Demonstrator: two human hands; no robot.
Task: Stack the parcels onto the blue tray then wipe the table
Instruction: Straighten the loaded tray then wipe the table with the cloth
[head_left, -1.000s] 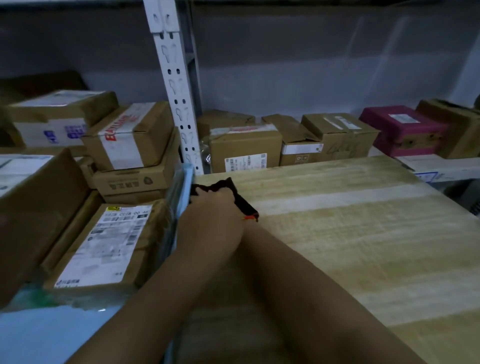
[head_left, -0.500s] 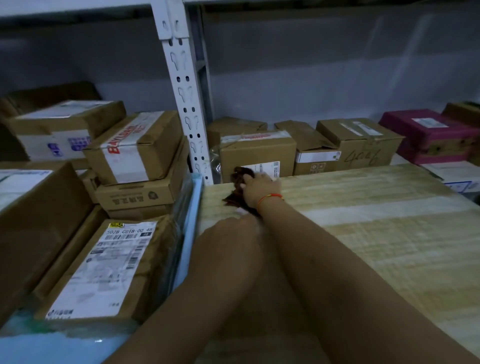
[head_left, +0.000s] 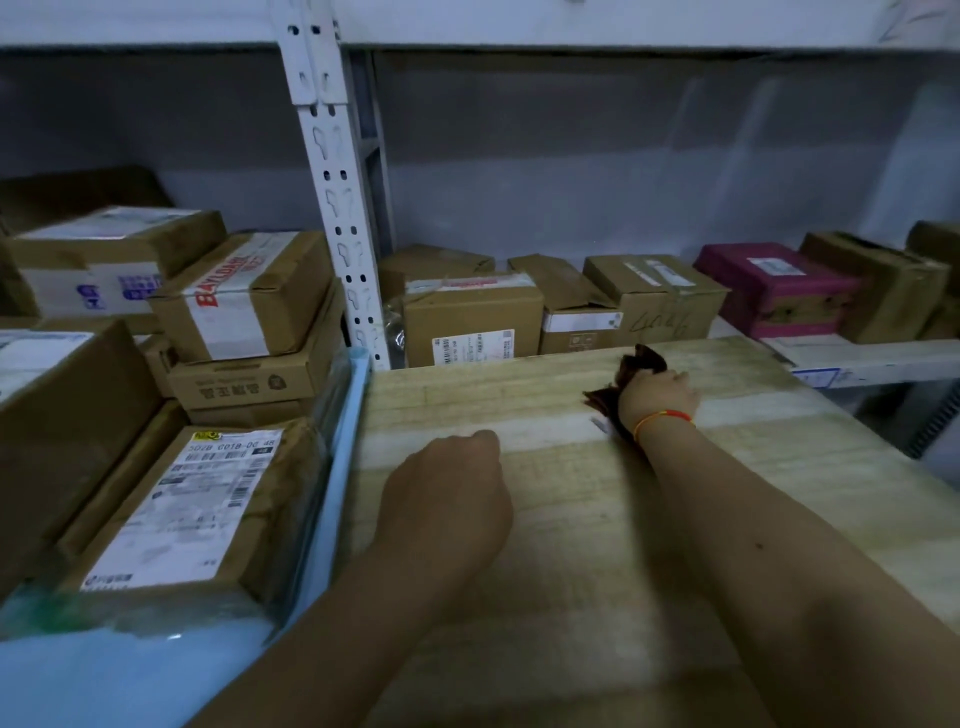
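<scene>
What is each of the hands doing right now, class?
Left hand: closed in a loose fist, holding nothing visible, resting on the wooden table.
Right hand: closed on a dark cloth, pressing it to the table.

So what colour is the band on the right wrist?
Red-orange band, head view.

parcel storeroom: shelving (head_left: 332, 171), labelled boxes (head_left: 470, 325)
</scene>
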